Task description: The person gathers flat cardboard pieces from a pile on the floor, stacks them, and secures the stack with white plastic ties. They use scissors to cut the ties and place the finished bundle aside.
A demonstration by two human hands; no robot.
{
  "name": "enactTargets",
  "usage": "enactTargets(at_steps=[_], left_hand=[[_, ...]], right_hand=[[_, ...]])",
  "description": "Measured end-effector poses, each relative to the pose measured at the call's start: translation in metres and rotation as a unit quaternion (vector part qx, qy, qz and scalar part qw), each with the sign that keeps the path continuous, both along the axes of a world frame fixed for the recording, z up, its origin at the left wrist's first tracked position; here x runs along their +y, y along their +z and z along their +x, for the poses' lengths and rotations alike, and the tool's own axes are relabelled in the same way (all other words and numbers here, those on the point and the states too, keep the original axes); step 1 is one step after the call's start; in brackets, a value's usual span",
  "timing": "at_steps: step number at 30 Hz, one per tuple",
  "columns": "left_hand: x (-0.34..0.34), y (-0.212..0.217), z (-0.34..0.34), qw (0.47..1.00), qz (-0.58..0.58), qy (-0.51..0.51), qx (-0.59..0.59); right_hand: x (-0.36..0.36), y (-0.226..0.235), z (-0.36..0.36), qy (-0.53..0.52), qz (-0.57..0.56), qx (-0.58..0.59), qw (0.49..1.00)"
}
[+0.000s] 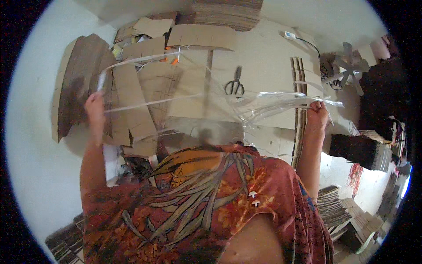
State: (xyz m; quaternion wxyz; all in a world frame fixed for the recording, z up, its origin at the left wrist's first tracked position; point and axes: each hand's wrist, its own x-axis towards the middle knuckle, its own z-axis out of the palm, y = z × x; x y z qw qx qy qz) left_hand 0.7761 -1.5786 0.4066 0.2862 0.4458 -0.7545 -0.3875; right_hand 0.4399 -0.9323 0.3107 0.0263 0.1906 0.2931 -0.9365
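Both my arms are stretched wide, with long strands of clear plastic strip [281, 95] spanning the space between them. My left hand [94, 104] is closed around one end of the strands, in front of the brown cardboard stack at the left. At the right, my right hand [318, 112] pinches the bunched other end, and a short tail sticks out past the fingers. The strands sag and cross in the middle, partly smeared by motion. Beneath them lies a pair of dark-handled scissors [236, 83] on a pale cardboard sheet [268, 57].
Flat cardboard pieces [202, 36] and a leaning stack [81, 79] lie to the left and back. Narrow cardboard strips [299, 70] stand in a row at the right. Beyond them are a fan [351, 68] and a small white device [289, 34] with a black cable.
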Motion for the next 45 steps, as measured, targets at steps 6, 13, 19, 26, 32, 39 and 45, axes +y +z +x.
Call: enactTargets(at_steps=[6, 13, 19, 26, 32, 39, 45], left_hand=[[-0.042, 0.036, 0.074, 0.959, -0.176, 0.169, -0.140], [0.005, 0.019, 0.051, 0.954, -0.287, 0.047, -0.067], [-0.067, 0.014, 0.228, 0.874, -0.280, 0.184, -0.353], [-0.109, 0.107, 0.404, 0.680, -0.385, 0.330, -0.529], [-0.166, 0.101, 0.372, 0.772, -0.436, 0.270, -0.375], [-0.205, -0.007, 0.294, 0.767, -0.452, 0.182, -0.417], [-0.157, -0.028, 0.135, 0.981, -0.136, 0.042, 0.133]], right_hand=[[-0.017, 0.029, 0.003, 0.078, 0.068, 0.025, 0.994], [-0.117, 0.091, 0.026, 0.211, 0.207, 0.093, 0.951], [-0.090, 0.076, -0.032, 0.095, 0.200, 0.076, 0.972], [-0.076, 0.046, -0.048, 0.129, 0.584, 0.025, 0.801], [-0.065, -0.013, -0.102, 0.118, 0.389, 0.116, 0.906], [-0.111, 0.037, -0.082, 0.119, 0.174, 0.046, 0.976], [-0.144, 0.066, -0.056, 0.227, 0.234, 0.088, 0.941]])
